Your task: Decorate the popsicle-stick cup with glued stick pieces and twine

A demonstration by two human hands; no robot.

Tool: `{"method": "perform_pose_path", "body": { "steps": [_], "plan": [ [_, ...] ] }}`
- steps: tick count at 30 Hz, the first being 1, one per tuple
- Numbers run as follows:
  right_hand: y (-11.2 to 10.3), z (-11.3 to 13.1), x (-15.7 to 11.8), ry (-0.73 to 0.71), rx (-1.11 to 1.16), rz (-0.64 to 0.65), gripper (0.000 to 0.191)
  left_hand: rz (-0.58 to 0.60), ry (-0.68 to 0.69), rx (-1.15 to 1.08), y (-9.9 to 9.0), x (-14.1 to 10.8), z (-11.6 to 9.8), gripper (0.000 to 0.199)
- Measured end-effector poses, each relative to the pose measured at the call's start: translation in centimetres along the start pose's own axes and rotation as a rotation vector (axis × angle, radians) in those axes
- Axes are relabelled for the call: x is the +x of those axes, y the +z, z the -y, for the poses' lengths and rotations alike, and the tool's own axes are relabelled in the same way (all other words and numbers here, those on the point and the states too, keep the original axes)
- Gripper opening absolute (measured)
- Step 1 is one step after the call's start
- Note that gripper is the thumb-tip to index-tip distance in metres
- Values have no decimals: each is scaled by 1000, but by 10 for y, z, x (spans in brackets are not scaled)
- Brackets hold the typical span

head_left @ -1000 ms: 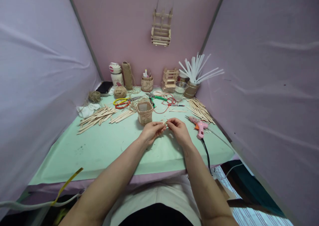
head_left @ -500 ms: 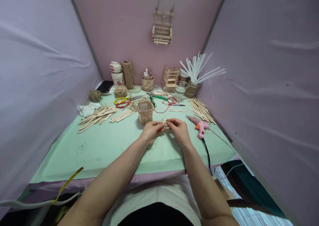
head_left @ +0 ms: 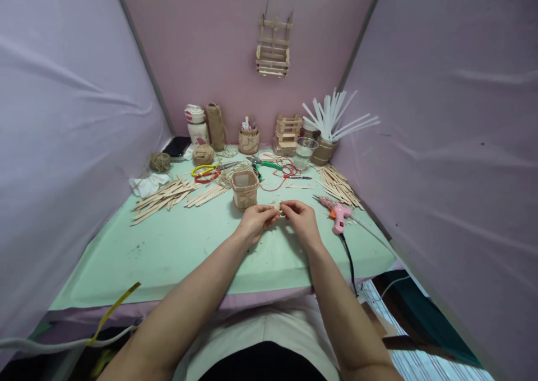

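Note:
My left hand [head_left: 259,221] and my right hand [head_left: 299,217] meet over the middle of the table, fingertips pinched close together. Between them is a small pale piece [head_left: 277,208], wood-coloured and too small to name; both hands seem to grip it. Just behind my left hand stands a small square wooden basket [head_left: 245,189], upright, with a braided rim. To the right of my right hand a pink glue gun [head_left: 340,215] lies on the table with its nozzle pointing to the back left.
Loose craft sticks [head_left: 168,197] lie at the left, more [head_left: 338,186] at the right. Scissors [head_left: 207,172], green-handled pliers [head_left: 271,163] and red cord [head_left: 286,168] lie behind the basket. A water cup [head_left: 305,154] and a pot of glue sticks [head_left: 325,148] stand at the back right.

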State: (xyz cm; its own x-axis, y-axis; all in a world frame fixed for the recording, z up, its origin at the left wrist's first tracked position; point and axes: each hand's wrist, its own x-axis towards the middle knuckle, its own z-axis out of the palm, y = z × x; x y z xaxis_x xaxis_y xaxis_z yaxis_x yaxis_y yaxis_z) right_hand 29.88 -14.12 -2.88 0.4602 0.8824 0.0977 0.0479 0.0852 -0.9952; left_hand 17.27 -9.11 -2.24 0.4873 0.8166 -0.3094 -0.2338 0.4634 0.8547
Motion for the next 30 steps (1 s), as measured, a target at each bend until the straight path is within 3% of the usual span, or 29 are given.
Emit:
{"method": "perform_pose_path", "body": {
  "steps": [5, 14, 30],
  "plan": [
    [-3, 1, 0, 0, -21, -24, 31, 17, -7, -31, 0, 0, 0, 13],
    [-1, -1, 0, 48, 15, 47, 33, 71, -54, -116, 0, -1, -2, 9],
    [-2, -2, 0, 49, 29, 64, 33, 57, -42, -86, 0, -1, -2, 7]
  ]
}}
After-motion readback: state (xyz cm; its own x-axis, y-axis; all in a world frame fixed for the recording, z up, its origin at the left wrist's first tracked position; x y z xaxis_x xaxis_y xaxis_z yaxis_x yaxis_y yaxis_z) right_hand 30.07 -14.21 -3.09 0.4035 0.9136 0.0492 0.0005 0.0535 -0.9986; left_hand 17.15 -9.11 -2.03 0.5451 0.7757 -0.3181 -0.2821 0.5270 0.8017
